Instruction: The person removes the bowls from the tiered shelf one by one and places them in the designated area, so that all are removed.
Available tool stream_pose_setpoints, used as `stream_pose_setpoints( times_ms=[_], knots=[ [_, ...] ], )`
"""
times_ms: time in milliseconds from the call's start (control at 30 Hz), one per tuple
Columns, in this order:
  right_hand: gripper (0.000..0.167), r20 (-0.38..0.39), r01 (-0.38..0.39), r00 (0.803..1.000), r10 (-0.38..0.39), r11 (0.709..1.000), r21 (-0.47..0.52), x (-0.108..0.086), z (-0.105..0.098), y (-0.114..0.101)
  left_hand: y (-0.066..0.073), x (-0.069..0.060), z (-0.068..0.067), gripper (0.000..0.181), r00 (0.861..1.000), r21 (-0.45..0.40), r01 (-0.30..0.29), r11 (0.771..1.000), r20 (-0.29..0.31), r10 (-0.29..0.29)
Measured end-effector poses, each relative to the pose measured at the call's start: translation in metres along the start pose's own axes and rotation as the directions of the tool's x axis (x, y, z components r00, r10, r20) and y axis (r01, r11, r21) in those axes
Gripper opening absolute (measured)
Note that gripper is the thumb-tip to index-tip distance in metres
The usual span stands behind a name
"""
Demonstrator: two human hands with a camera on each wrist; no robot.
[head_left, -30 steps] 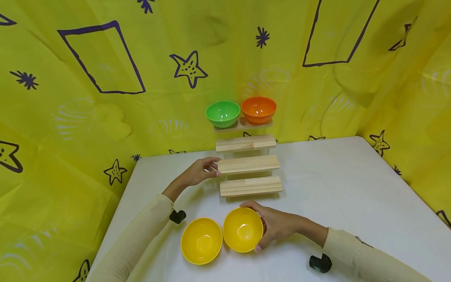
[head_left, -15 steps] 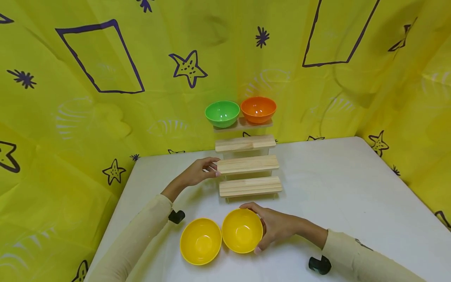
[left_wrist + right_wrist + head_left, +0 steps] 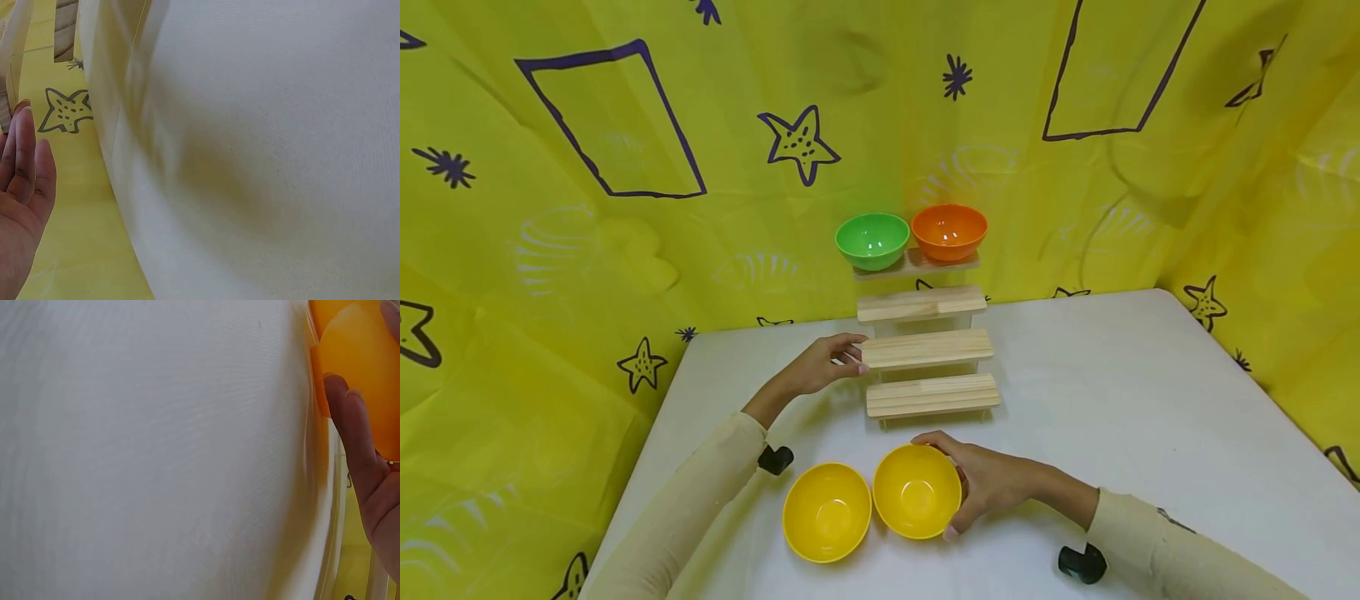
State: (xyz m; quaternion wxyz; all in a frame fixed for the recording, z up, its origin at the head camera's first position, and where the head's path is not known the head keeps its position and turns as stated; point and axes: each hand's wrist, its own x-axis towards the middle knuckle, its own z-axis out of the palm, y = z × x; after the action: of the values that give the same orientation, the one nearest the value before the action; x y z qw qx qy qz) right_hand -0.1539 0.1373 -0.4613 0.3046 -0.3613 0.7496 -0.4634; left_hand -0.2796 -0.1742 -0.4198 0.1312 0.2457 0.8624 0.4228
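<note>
A wooden stepped rack stands at the table's middle. My left hand pinches the left end of its second step from the bottom; in the left wrist view the fingers of the left hand reach up to the wood at the frame's edge. Two yellow bowls lie in front of the rack. Around the right side of the right yellow bowl my right hand is curled, thumb at the near side. The left yellow bowl sits beside it. In the right wrist view, fingers press the yellow bowl.
On the rack's top step stand a green bowl at left and an orange bowl at right. A yellow patterned cloth hangs behind and beside the white table. Dark objects show near both wrists.
</note>
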Motion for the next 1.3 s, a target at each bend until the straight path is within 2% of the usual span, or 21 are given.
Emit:
stream_pose_setpoints(
  times_ms=[667,767,933,1067,1300],
  knots=[
    [0.101,-0.016,-0.032,0.999,0.032,1.0,0.003,-0.001,0.001,0.003,-0.001,0.0,0.0,0.057,1.0,-0.006,-0.008,1.0,-0.003,0.008],
    [0.105,-0.006,-0.033,0.999,0.034,0.999,0.027,-0.002,0.001,0.003,-0.001,0.0,0.0,0.057,1.0,-0.002,-0.012,1.0,-0.003,0.012],
    [0.113,0.013,-0.04,0.999,0.039,0.992,0.123,-0.004,0.0,0.004,0.0,0.001,0.001,0.056,1.0,0.0,-0.018,1.0,0.001,0.018],
    [0.113,-0.005,-0.038,0.999,0.039,0.989,0.146,-0.007,-0.005,0.004,0.001,0.0,-0.001,0.056,1.0,0.005,-0.016,1.0,0.002,0.016],
    [0.103,-0.062,-0.009,0.998,0.015,0.995,0.097,-0.016,-0.025,-0.001,-0.001,0.0,-0.001,0.056,1.0,0.004,-0.02,1.0,0.005,0.02]
  ],
)
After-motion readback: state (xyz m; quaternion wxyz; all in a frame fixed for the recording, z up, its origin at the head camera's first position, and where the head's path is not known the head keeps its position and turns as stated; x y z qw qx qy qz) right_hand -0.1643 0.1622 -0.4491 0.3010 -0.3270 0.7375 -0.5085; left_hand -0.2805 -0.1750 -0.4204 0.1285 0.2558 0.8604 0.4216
